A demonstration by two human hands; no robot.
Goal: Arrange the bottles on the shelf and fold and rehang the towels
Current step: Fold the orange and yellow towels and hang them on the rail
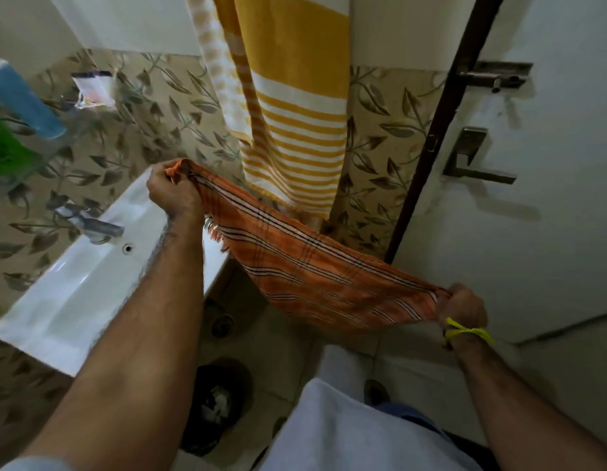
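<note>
I grip the orange towel (315, 266) by its ends, left hand (173, 192) and right hand (463, 305) both clenched on it, beside the sink (74, 283). Uneven pulling could skew my fold, or its sagging middle could drop floorward.

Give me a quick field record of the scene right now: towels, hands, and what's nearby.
towel in hand: orange striped towel, stretched between both hands, sagging in the middle, not yet hung
left hand: grips one bunched end, over the sink edge
right hand: grips the other end, near the door
hanging towel: yellow and white striped towel on the wall, behind the orange one
sink: white basin at left, below the tap
door: white door at right, with handle
bottles: blue bottle and green bottle at far left, blurred
</note>
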